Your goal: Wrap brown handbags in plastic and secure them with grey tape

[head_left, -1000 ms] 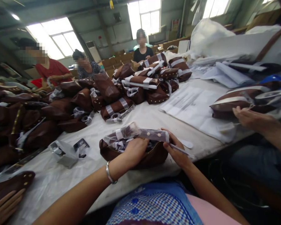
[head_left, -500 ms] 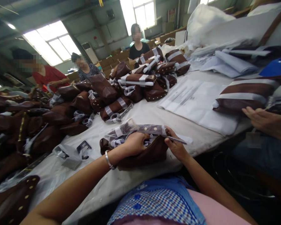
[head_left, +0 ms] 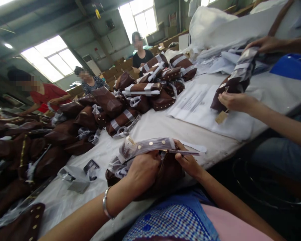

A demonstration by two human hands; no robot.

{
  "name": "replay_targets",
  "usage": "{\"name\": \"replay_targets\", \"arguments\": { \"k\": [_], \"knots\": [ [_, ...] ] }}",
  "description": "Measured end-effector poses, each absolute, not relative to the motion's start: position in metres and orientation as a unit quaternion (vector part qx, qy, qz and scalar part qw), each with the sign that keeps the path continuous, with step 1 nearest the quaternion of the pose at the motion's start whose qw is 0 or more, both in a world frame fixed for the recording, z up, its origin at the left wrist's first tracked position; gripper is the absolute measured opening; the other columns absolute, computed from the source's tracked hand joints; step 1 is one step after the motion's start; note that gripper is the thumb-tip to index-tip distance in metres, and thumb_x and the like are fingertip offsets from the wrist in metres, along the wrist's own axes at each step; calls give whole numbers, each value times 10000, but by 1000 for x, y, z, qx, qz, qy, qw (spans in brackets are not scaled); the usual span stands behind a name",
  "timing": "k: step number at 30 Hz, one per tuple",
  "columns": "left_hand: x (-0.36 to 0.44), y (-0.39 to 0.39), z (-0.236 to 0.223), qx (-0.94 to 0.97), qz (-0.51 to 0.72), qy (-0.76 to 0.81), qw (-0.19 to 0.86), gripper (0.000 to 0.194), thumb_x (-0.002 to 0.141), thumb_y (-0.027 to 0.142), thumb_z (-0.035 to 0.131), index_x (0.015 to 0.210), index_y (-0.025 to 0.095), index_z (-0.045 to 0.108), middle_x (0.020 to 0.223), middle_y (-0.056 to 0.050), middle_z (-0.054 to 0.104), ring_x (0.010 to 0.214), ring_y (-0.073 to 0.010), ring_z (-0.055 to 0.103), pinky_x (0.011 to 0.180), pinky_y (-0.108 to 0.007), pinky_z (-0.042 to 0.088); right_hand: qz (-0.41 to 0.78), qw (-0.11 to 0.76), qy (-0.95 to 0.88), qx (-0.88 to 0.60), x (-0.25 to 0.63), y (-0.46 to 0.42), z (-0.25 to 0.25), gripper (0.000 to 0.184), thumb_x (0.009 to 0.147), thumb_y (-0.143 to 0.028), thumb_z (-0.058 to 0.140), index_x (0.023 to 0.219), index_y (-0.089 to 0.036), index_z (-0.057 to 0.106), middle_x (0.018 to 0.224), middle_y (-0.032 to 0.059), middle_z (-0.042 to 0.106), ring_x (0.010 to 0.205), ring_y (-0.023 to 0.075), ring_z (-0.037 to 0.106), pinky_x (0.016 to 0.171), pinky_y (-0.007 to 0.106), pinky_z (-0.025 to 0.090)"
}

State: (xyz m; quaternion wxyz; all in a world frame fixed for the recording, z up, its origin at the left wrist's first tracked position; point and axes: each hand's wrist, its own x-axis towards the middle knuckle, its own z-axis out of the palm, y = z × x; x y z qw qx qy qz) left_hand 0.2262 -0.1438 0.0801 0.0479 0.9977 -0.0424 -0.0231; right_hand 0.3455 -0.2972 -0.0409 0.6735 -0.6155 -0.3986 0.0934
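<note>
A brown leather handbag [head_left: 170,174] lies at the table's front edge, its zip opening facing up. Across its top runs a studded strap [head_left: 150,144] wrapped in clear plastic. My left hand [head_left: 145,167], with a silver bangle on its wrist, is closed at the zip edge of the bag; its fingertips are partly hidden. At the bag's right end, my right hand [head_left: 187,162] pinches the corner by the zip end, thumb on top. A flat pale strip [head_left: 197,148] sticks out beyond these fingers. Crumpled wrapping shows at the bag's left end.
Wrapped brown bags [head_left: 110,103] are heaped at left and centre. A small grey box [head_left: 74,179] sits left of my arm. White printed sheets [head_left: 190,103] lie to the right, where a co-worker's hands [head_left: 238,100] hold another bag [head_left: 230,83]. More people stand across the table.
My left hand has shifted right along the bag opening, and the strap now shows more of its studs. The co-worker at right has lifted and turned their bag upright.
</note>
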Motion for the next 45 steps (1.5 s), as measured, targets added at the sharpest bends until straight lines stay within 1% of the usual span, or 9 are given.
{"name": "replay_targets", "arguments": {
  "k": [6, 14, 19, 22, 25, 29, 34, 40, 45],
  "knots": [
    [225, -147, 74, 993, -79, -31, 87, 270, 850, 86, 470, 1018, 141, 674, 970, -169, 708, 897, -321, 682, 845, -442, 535, 106, 697, -379, -599, 339, -299, -41, 738, 853, -807, 439, 1347, -261, 495, 1339, 100, 580, 1237, 323, 537, 1068, 429, 430],
    [240, -136, 61, 923, -66, -8, 379, 393, 731, 210, 720, 1121, 192, 677, 1102, -92, 721, 1104, -293, 638, 1018, -390, 488, 187, 728, -403, -523, 326, -304, -37, 823, 813, -806, 522, 1450, -299, 406, 1477, 79, 488, 1360, 323, 456, 1141, 437, 373],
    [243, -151, 63, 881, -94, 117, 449, 360, 702, 235, 742, 1052, 158, 709, 970, -65, 746, 942, -275, 683, 868, -365, 564, 154, 708, -397, -564, 328, -304, -48, 884, 732, -834, 596, 1386, -257, 451, 1313, 103, 600, 1162, 316, 609, 984, 406, 505],
    [238, -153, 68, 818, -42, 218, 531, 383, 701, 258, 755, 1062, 138, 707, 1000, -79, 747, 1014, -294, 676, 880, -378, 565, 137, 667, -386, -622, 338, -307, -54, 684, 799, -710, 636, 1292, -249, 521, 1058, 49, 689, 928, 262, 677, 837, 354, 549],
    [237, -153, 72, 791, 12, 185, 583, 421, 713, 269, 764, 1106, 134, 700, 1046, -88, 745, 1113, -308, 648, 976, -417, 530, 133, 646, -389, -643, 351, -311, -59, 472, 905, -548, 565, 1265, -242, 562, 1135, 54, 691, 1033, 275, 661, 904, 368, 525],
    [243, -153, 71, 856, 42, 135, 496, 461, 699, 289, 811, 1131, 171, 703, 1089, -81, 744, 1079, -308, 664, 1010, -443, 510, 155, 620, -377, -671, 357, -316, -62, 438, 879, -445, 616, 1260, -232, 572, 1206, 74, 679, 1119, 291, 639, 979, 415, 499],
    [245, -162, 70, 891, 20, 67, 449, 384, 776, 244, 749, 1155, 204, 702, 1137, -51, 737, 1047, -275, 683, 988, -394, 533, 154, 628, -365, -669, 352, -317, -46, 738, 703, -364, 803, 1373, -257, 512, 1317, 72, 635, 1189, 289, 612, 1023, 413, 488],
    [212, -146, 80, 958, -20, 13, 287, 414, 864, 205, 655, 1276, 200, 619, 1253, -85, 685, 1179, -276, 630, 1053, -411, 492, 157, 660, -296, -673, 354, -321, -48, 516, 660, -344, 826, 1135, -223, 666, 1059, 42, 733, 959, 262, 696, 842, 338, 563],
    [173, -125, 84, 985, -115, 76, 108, 765, 776, 207, 773, 1452, 153, 418, 1405, -170, 567, 1260, -305, 577, 1062, -426, 491, 153, 671, -275, -672, 355, -329, -72, 410, 669, -257, 793, 1064, -221, 690, 986, 29, 738, 905, 238, 695, 792, 297, 557]
  ]
}}
